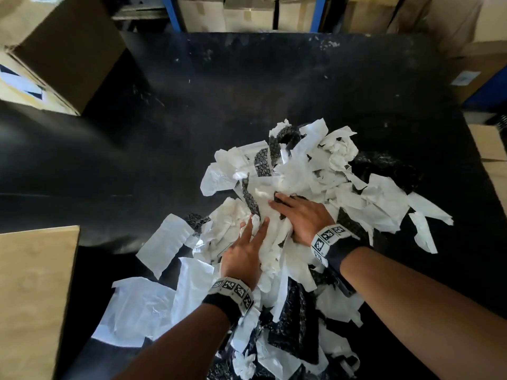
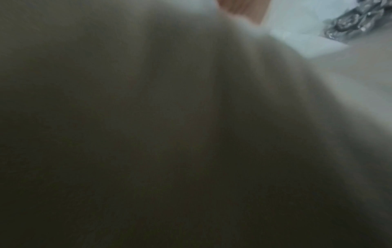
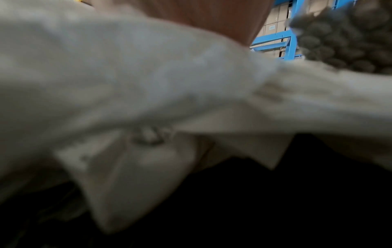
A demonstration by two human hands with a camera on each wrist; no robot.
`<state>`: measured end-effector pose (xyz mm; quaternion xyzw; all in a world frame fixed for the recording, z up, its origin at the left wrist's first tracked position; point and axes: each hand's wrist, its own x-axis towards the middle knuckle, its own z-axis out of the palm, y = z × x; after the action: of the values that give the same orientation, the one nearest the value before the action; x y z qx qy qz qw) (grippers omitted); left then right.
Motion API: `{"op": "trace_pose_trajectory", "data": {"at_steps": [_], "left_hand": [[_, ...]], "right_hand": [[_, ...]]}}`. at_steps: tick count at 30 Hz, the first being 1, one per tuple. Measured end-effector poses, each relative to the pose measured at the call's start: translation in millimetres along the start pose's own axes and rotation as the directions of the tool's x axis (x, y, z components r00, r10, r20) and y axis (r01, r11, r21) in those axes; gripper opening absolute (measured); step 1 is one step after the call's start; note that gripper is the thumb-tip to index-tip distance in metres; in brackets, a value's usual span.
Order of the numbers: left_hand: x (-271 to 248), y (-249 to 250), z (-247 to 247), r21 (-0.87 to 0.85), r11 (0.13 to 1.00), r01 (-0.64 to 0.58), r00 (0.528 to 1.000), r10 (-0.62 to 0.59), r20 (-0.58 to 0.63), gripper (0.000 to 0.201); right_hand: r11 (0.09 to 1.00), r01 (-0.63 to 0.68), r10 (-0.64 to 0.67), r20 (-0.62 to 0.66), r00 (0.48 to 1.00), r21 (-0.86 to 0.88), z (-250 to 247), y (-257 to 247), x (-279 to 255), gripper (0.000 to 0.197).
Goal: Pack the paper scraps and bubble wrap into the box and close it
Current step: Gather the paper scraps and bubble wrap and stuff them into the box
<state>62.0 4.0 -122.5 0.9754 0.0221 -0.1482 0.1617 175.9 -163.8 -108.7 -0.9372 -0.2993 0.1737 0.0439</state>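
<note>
A loose pile of white paper scraps (image 1: 296,171) mixed with black bubble wrap (image 1: 274,145) lies on the black table (image 1: 192,105). My left hand (image 1: 253,229) rests on the near side of the pile, fingers straight and spread, with a crumpled scrap between two of them. My right hand (image 1: 275,201) lies flat on the pile just to its right, fingertips sunk a little among the scraps. The left wrist view is filled by blurred paper scraps (image 2: 297,38) close to the lens. In the right wrist view paper scraps (image 3: 148,75) bunch under the palm beside bubble wrap (image 3: 350,38).
A tan cardboard flap (image 1: 35,283) lies at the near left edge. A large cardboard box (image 1: 63,48) stands at the far left. Blue shelving (image 1: 318,12) with cartons lines the back, and more cartons (image 1: 491,149) sit at the right.
</note>
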Motion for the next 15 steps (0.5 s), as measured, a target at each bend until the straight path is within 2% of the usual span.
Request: {"op": "trace_pose_trajectory", "data": {"at_steps": [4, 9, 13, 15], "left_hand": [[1, -7, -11, -0.047, 0.999, -0.010, 0.997, 0.006, -0.076, 0.109], [-3, -6, -53, -0.086, 0.995, -0.057, 0.989, 0.045, -0.138, 0.108], [-13, -2, -95, -0.088, 0.982, -0.167, 0.948, 0.136, -0.287, 0.110], [-16, -3, -113, -0.049, 0.971, -0.236, 0.908, 0.202, -0.368, 0.110]], "right_hand": [[0.997, -0.016, 0.032, -0.224, 0.974, 0.072, 11, -8, 2, 0.075], [0.994, -0.003, 0.055, -0.471, 0.880, 0.110, -16, -18, -7, 0.072], [0.990, -0.002, 0.086, -0.602, 0.794, 0.138, -46, -30, -16, 0.071], [0.989, -0.008, 0.098, -0.630, 0.770, 0.144, -64, -38, -24, 0.074]]}}
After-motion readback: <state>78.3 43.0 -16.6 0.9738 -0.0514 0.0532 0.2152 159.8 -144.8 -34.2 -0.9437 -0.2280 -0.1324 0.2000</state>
